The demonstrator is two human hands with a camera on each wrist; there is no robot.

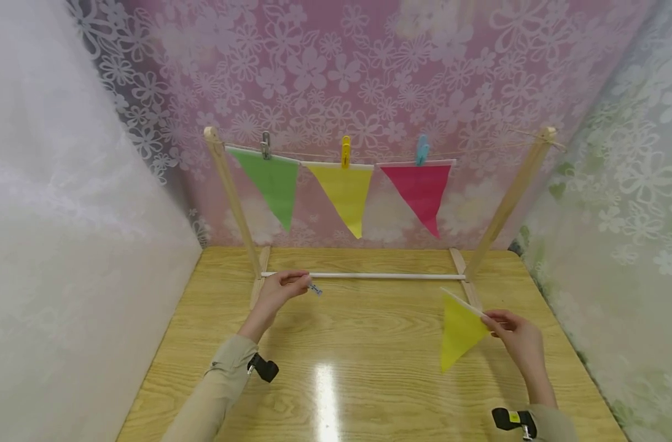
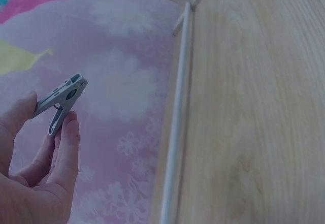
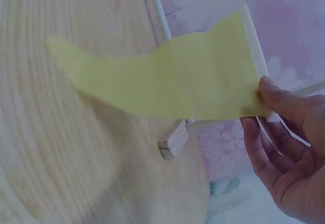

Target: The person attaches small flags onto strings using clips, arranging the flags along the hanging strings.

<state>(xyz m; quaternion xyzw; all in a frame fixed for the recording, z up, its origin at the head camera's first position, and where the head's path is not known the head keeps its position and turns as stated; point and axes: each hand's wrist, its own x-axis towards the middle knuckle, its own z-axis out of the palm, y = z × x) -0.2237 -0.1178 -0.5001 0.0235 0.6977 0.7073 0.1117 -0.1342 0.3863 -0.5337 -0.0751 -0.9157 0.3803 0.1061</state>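
Observation:
Between thumb and fingertips, my left hand [image 1: 277, 293] pinches a small clothespin [image 2: 75, 88], bluish in the head view and grey in the left wrist view. My right hand [image 1: 519, 341] holds a yellow triangular pennant [image 1: 461, 334] by one end of its white top edge [image 3: 254, 41]. The pennant's tip hangs down over the table and bends in the right wrist view. On a string above, a green pennant [image 1: 274, 184], another yellow pennant [image 1: 344, 190] and a pink pennant [image 1: 422, 187] hang, held by a grey clothespin [image 1: 266, 146], a yellow clothespin [image 1: 345, 151] and a blue clothespin [image 1: 422, 150].
A wooden stand has a left post [image 1: 233, 199] and a right post [image 1: 510, 199], joined low down by a white rod [image 1: 386, 275]. It stands at the back of the wood-grain table [image 1: 380, 356], before a flowered pink backdrop [image 1: 336, 73]. Pale panels flank both sides.

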